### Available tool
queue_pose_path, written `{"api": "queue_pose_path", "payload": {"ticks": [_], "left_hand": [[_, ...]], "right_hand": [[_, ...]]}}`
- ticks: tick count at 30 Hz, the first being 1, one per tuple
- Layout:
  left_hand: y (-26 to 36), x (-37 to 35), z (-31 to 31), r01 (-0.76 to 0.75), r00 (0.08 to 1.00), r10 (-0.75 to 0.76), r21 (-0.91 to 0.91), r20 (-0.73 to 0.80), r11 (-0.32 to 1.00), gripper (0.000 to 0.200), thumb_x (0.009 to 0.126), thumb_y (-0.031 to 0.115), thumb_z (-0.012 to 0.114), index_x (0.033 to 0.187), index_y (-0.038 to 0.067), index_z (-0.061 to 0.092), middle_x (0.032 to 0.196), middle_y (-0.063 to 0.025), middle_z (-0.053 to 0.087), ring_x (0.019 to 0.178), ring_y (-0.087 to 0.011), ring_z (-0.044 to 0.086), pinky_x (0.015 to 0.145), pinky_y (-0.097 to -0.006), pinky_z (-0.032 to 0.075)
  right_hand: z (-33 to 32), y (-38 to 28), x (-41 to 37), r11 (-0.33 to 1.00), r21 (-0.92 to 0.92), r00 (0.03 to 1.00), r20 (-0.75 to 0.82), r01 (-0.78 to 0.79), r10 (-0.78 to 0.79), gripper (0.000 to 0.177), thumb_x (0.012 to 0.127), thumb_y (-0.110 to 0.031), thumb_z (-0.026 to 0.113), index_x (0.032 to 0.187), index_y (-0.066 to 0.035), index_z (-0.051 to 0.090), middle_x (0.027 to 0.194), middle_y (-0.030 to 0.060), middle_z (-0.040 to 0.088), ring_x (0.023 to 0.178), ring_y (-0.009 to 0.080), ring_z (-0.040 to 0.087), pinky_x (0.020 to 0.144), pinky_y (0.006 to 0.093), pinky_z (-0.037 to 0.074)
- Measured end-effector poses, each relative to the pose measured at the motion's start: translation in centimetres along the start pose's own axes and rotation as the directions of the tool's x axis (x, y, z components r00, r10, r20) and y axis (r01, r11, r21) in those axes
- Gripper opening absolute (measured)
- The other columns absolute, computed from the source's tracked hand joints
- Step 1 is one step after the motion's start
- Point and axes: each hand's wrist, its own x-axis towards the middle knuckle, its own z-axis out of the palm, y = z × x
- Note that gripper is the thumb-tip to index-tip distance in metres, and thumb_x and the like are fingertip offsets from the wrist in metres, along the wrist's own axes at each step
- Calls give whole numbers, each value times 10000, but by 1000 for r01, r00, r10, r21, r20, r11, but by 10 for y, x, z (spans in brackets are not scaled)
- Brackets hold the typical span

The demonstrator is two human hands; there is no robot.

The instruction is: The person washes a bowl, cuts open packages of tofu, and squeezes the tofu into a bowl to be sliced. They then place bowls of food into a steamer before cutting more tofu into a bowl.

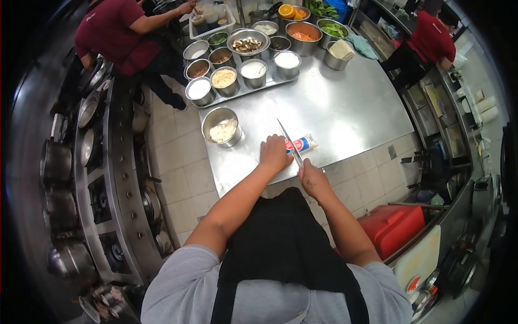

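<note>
Packet [305, 143]: held down at near edge of surface [350, 108] by left hand [275, 154], fingers curled over it. Knife [287, 137]: gripped in right hand [314, 179], fingers closed.

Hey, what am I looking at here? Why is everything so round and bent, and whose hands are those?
This is one picture from a wide-angle camera worn on a person's head, looking down, so edges bend. The two bare hands are the wearer's. The left hand holds down a white packet on the steel table; the right hand holds a knife across it. A bowl of white food stands beside them, more bowls farther back. Two people in red shirts work nearby.
</note>
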Motion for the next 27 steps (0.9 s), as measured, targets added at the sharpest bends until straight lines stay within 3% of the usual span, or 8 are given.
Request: {"api": "queue_pose_path", "payload": {"ticks": [7, 11, 15, 16, 19, 24, 26, 27], "left_hand": [[-25, 1, -14, 70, 996, -77, -125, -54, 990, 437, 661, 233, 708, 1001, -1, 563, 1009, -177, 575, 987, -360, 555, 843, -443, 466], [-35, -8, -13, 106, 991, -126, -279, -54, 955, 455, 663, 231, 708, 1028, 3, 562, 1041, -196, 581, 996, -365, 570, 852, -434, 469], [-36, -22, -28, 152, 978, -201, -481, -52, 863, 520, 666, 268, 748, 1065, 1, 549, 978, -169, 621, 903, -300, 619, 796, -379, 505], [-36, -29, -32, 213, 967, -254, -587, 13, 781, 536, 665, 281, 764, 1069, 0, 549, 949, -162, 642, 860, -277, 639, 771, -362, 516], [-36, -53, -45, 170, 955, -291, -708, -52, 685, 491, 684, 261, 828, 1021, 10, 573, 853, -78, 646, 755, -149, 627, 675, -290, 517], [-28, -88, -98, 168, 893, -448, -890, -45, 424, 386, 730, 203, 835, 961, 32, 577, 779, -25, 615, 670, -107, 615, 590, -253, 518], [-40, -94, -111, 126, 870, -477, -882, -121, 453, 382, 761, 218, 816, 970, 25, 560, 792, -45, 625, 662, -123, 629, 571, -265, 532], [-39, -99, -126, 103, 824, -553, -926, -125, 363, 389, 773, 229, 805, 979, 17, 552, 801, -55, 628, 666, -131, 635, 572, -275, 540]], "right_hand": [[-31, -22, -14, 999, 18, 997, -64, 34, -33, 228, 940, -210, 480, 1023, 0, 454, 814, 260, 625, 758, 453, 610, 688, 537, 472], [-67, -22, -6, 996, -81, 954, -300, -21, -4, 302, 929, -228, 531, 1145, -26, 468, 846, 241, 635, 751, 430, 627, 696, 504, 500], [-80, 37, 36, 979, -134, 892, -444, -156, 81, 409, 901, -242, 598, 1229, -59, 437, 913, 213, 638, 819, 388, 638, 733, 484, 508], [-78, 51, 45, 981, -136, 895, -443, -135, 62, 409, 901, -242, 598, 1229, -59, 437, 913, 213, 638, 819, 388, 638, 733, 484, 508], [-72, 73, 65, 963, -193, 933, -343, -187, 112, 455, 862, -243, 659, 1221, -66, 442, 990, 180, 614, 937, 361, 608, 786, 454, 504], [-70, 86, 79, 924, -382, 923, -364, -25, -126, 376, 833, -235, 690, 1126, -66, 525, 1047, 133, 571, 998, 337, 559, 785, 432, 500], [-71, 62, 70, 933, -335, 748, -585, 131, -314, 400, 792, -200, 741, 1107, -32, 561, 1045, 151, 581, 950, 321, 573, 773, 408, 493], [-63, 39, 67, 937, -190, 712, -610, 294, -347, 432, 767, -188, 767, 1109, -13, 569, 1041, 160, 590, 928, 313, 581, 776, 396, 490]]}}
